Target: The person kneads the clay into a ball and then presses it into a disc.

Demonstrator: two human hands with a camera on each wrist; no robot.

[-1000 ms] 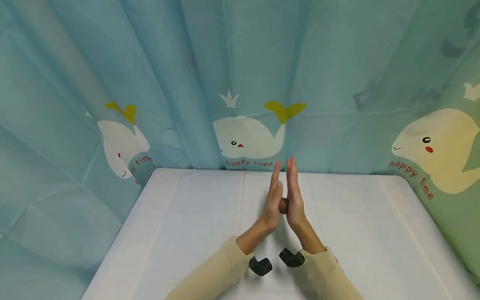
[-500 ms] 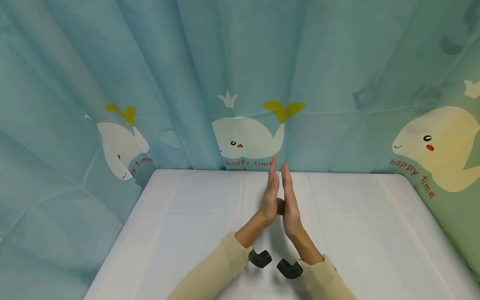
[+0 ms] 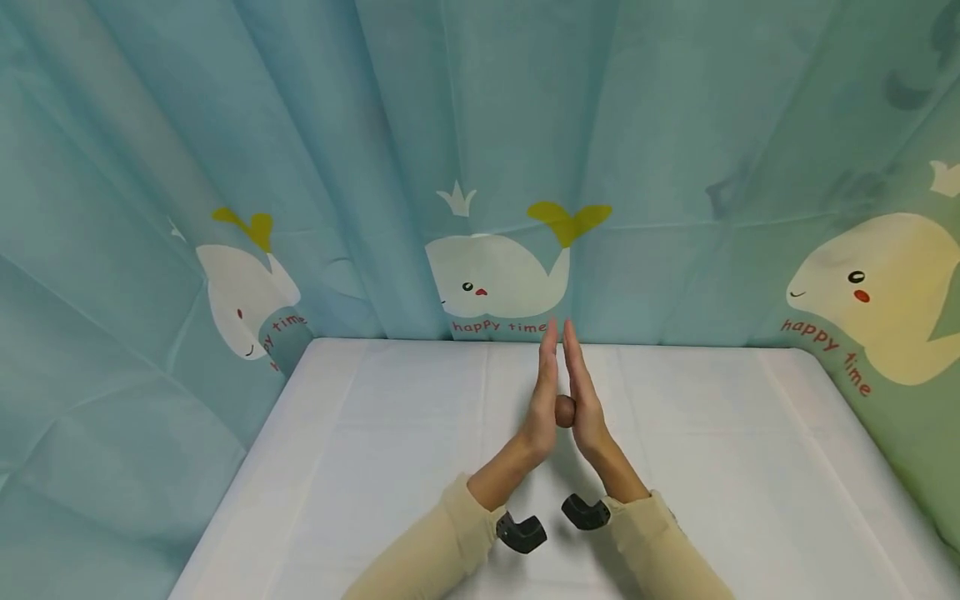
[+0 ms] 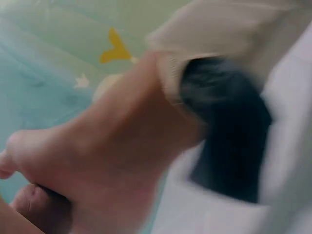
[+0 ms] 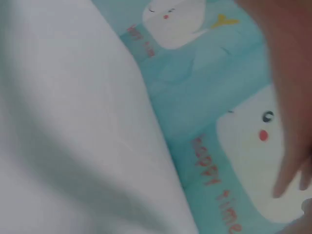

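Between the two palms sits a small brown ball point(image 3: 565, 411), smooth and roundish, pressed from both sides over the white table. My left hand point(image 3: 540, 412) lies against its left side with fingers straight and pointing forward. My right hand point(image 3: 590, 412) faces it from the right, fingers also straight, their tips near the left hand's. Up close in the left wrist view, the ball point(image 4: 41, 207) shows at the lower left against a palm, partly covered. A blurred hand point(image 5: 287, 73) runs down the right edge of the right wrist view, where the ball is hard to make out.
A white cloth covers the table point(image 3: 405, 417). Behind it hangs a blue-green curtain point(image 3: 675, 167) printed with whales, meeting the table's back edge. Black devices point(image 3: 521, 533) stick out from both cuffs, close to each other below the wrists.
The hands slide back and forth against each other. Half a second ago the left fingers reached farther forward; now the fingertips are nearly level. The ball stays between the palms, shifting slightly.
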